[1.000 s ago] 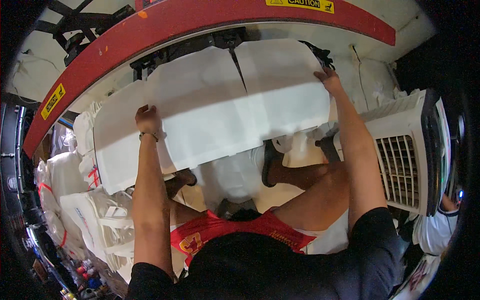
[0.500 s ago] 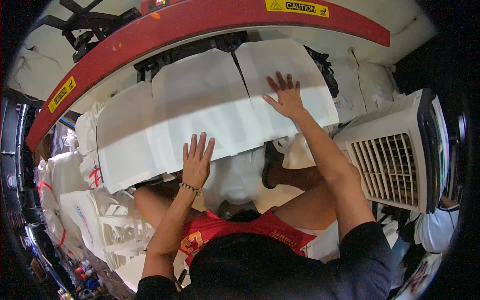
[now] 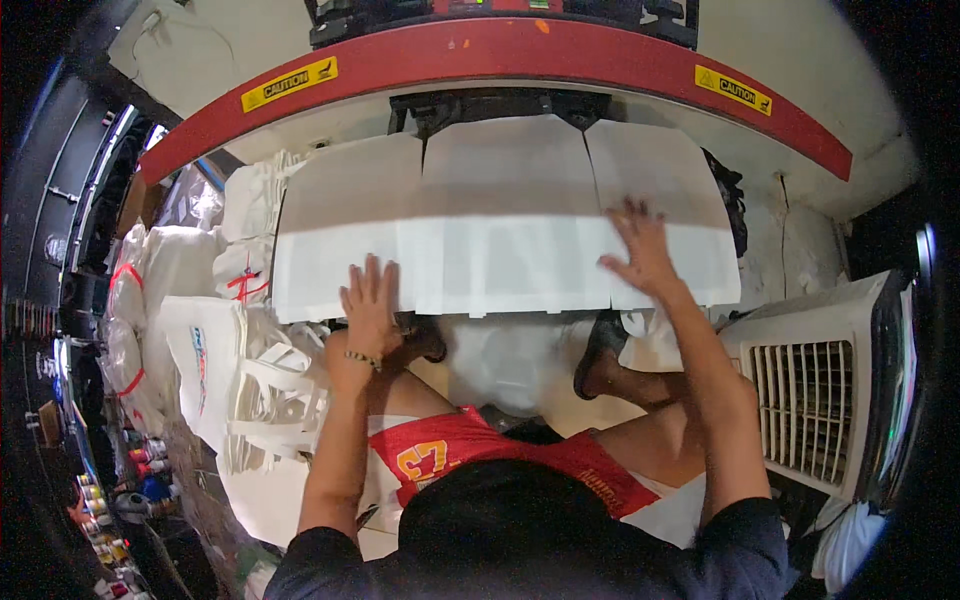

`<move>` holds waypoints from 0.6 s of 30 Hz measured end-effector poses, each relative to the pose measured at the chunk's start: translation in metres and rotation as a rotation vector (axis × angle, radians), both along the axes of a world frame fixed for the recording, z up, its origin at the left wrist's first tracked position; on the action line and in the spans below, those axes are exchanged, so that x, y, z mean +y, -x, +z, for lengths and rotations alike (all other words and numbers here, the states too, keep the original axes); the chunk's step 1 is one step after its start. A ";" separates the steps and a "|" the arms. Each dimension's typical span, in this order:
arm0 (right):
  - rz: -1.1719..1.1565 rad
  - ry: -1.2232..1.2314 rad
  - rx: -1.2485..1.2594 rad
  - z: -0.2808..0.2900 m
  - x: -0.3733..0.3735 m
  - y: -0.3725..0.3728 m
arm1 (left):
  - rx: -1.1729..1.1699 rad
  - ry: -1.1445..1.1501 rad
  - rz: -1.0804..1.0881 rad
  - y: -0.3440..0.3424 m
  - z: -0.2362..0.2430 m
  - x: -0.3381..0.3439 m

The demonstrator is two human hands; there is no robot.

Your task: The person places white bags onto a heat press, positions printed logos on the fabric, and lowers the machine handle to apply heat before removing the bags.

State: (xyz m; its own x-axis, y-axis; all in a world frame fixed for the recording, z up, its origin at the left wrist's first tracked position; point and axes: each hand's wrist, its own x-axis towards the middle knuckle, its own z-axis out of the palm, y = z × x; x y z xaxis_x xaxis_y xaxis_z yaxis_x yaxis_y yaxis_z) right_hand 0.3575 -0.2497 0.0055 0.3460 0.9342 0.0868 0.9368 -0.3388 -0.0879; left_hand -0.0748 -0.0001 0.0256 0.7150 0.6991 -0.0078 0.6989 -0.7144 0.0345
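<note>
Three flat white fabric pieces, perhaps bags, lie side by side in front of me: a left piece (image 3: 335, 210), a middle piece (image 3: 508, 255) and a right piece (image 3: 672, 165). They cover the low bed of what looks like a heat press, under its red curved frame (image 3: 500, 50). My left hand (image 3: 371, 305) is at the near edge of the left piece, its fingers spread over the fabric. Over the right piece, close to its seam with the middle one, my right hand (image 3: 643, 255) is spread and slightly blurred. Neither hand grips anything.
Stacked white bags with handles (image 3: 275, 385) stand at my left, beside plastic-wrapped white bundles (image 3: 130, 300) with red ties. A white slatted air cooler (image 3: 810, 400) stands close on the right. Small colourful bottles or spools (image 3: 100, 515) sit at the lower left.
The view has turned, so the press now appears more level. My left hand has moved from the middle piece to the left one; my right hand has drawn nearer to me.
</note>
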 end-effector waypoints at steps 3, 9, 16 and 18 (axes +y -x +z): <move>0.275 0.052 0.088 0.028 0.029 0.082 | -0.096 -0.106 -0.073 0.047 -0.037 0.033; 0.283 0.166 0.075 0.024 0.029 0.111 | -0.208 -0.047 -0.218 0.064 -0.041 0.052; 0.262 0.166 0.070 0.018 0.023 0.105 | -0.205 -0.001 -0.253 0.066 -0.036 0.051; 0.290 0.159 0.076 0.022 0.028 0.107 | -0.214 -0.029 -0.273 0.071 -0.048 0.059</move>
